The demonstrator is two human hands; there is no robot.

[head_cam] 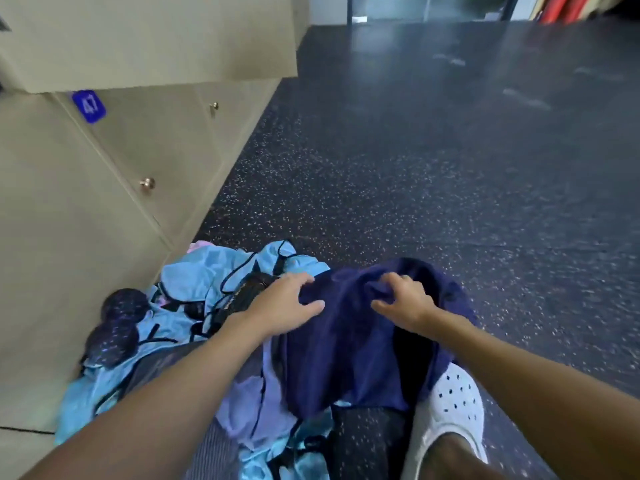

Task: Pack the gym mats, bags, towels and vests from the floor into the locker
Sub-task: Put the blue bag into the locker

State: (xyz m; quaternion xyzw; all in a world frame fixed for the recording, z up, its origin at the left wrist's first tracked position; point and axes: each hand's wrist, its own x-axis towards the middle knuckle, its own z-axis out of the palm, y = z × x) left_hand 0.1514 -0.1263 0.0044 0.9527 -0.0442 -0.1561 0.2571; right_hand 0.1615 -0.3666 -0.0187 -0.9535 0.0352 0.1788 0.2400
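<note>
Item 1. White perforated clog [450, 410], 5 o'clock, nearest the camera, on the person's foot; the navy cloth's hem overlaps its toe.

Item 2. Lilac cloth [242, 403], 6 to 7 o'clock, crumpled, partly under the left forearm.

Item 3. Navy towel [346, 348], just below centre, 6 o'clock. Draped in loose folds over the pile and onto the floor.

Item 4. Left hand [284, 306], palm down, fingers spread and relaxed, resting on the navy towel's left edge. It grasps nothing.

Item 5. Right hand [405, 303], fingers curled, pinching a raised fold at the navy towel's top edge.

Item 6. Light-blue vests [207, 271], 8 o'clock, heaped with black trim and cords, against the locker base.

Item 7. Black mesh item [246, 292], on the heap, just beside the left wrist; kind cannot be told.

Item 8. Two dark speckled rolls [117, 323], 9 o'clock, touching the locker front; possibly mats.

Item 9. Beige lockers [104, 209], 9 to 11 o'clock; doors shut, round knob [148, 183], blue plate "47" [89, 106].

Item 10. Dark speckled floor [433, 161], 12 to 3 o'clock.

Item 11. Red objects [561, 8], 1 o'clock, farthest, blurred.
</note>
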